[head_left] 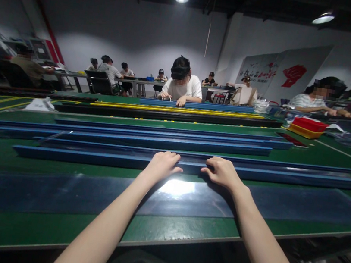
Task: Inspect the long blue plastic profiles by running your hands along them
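A long blue channel strip (115, 160) with raised edges lies across the green table in front of me. My left hand (162, 165) is closed over its near edge, thumb on my side and fingers reaching inside the channel. To the right, my right hand (223, 171) grips the same edge in a similar way, a short gap from the left. The fingertips of both hands are partly hidden inside the channel. Between the channel and the table's front edge lies a flat, glossy clear plastic strip (89, 184), with my forearms passing above it.
More blue channels (161, 140) lie parallel farther back, then a black strip (197, 116) with yellow bars (178, 109). A co-worker (184, 82) leans over the far side. Red and yellow bins (306, 127) stand at right, crumpled white material (40, 104) at left.
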`<state>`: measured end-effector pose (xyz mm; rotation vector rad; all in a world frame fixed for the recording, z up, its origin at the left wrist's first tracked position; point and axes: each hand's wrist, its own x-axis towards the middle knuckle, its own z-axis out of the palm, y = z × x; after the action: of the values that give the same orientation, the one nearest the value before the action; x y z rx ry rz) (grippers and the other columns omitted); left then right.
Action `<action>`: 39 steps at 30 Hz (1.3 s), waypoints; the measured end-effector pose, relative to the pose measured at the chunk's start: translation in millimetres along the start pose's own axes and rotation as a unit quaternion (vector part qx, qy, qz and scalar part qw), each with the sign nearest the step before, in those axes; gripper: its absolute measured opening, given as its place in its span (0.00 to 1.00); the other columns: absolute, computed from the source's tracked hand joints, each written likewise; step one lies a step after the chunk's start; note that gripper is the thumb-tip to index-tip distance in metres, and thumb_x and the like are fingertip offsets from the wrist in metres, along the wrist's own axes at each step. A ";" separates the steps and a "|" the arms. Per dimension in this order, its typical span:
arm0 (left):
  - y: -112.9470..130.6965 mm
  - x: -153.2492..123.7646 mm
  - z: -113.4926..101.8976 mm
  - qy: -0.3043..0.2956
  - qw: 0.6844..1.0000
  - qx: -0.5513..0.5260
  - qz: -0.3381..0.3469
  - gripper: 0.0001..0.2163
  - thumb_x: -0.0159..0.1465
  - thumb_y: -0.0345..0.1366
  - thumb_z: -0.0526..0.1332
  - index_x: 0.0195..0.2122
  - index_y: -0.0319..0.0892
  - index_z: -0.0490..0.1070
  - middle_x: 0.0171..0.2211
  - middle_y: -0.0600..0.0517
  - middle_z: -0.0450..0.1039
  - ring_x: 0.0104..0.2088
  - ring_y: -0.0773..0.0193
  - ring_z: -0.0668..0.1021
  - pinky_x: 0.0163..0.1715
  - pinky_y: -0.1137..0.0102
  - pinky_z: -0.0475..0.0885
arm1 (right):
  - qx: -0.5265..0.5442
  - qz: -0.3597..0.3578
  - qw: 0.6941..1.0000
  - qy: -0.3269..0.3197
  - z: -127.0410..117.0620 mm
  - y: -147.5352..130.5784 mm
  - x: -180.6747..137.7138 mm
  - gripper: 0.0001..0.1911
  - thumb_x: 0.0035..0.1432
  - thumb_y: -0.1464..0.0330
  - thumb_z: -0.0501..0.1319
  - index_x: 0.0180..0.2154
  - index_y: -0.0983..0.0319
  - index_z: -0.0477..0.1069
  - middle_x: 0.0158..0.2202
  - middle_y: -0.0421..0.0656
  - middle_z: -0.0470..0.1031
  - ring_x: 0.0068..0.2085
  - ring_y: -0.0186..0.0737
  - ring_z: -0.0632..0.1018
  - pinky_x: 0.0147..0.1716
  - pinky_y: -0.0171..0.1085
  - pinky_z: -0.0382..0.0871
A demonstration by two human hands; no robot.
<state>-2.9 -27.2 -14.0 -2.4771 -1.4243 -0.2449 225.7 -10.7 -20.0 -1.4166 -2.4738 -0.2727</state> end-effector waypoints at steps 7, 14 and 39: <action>0.1 0.7 0.8 0.000 1.000 -0.002 0.006 0.13 0.59 0.46 0.57 0.37 0.41 0.66 0.37 0.50 0.73 0.40 0.60 0.73 0.34 0.70 0.65 | 0.002 0.039 0.999 -0.003 -1.9 10.6 -6.6 0.11 0.54 0.61 0.55 0.27 0.61 0.70 0.31 0.45 0.75 0.34 0.40 0.73 0.30 0.33 0.55; 0.5 1.3 1.6 0.002 1.000 0.000 0.006 0.12 0.59 0.45 0.57 0.36 0.41 0.66 0.36 0.50 0.72 0.39 0.60 0.73 0.34 0.70 0.65 | 0.013 -0.009 1.000 0.004 1.2 -2.9 -0.7 0.16 0.56 0.57 0.52 0.27 0.61 0.68 0.30 0.44 0.74 0.34 0.39 0.73 0.29 0.33 0.55; 1.3 0.0 -2.0 -0.005 1.000 -0.017 0.011 0.11 0.59 0.43 0.58 0.36 0.41 0.66 0.37 0.49 0.72 0.39 0.60 0.73 0.35 0.69 0.65 | -0.012 0.013 1.000 0.005 -3.6 -0.6 -2.9 0.15 0.55 0.60 0.54 0.24 0.62 0.70 0.28 0.45 0.73 0.32 0.38 0.72 0.28 0.34 0.54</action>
<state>-1.8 -28.5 -12.3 -2.5240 -1.4075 -0.2554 227.1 -14.4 -17.5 -1.4524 -2.4509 -0.3043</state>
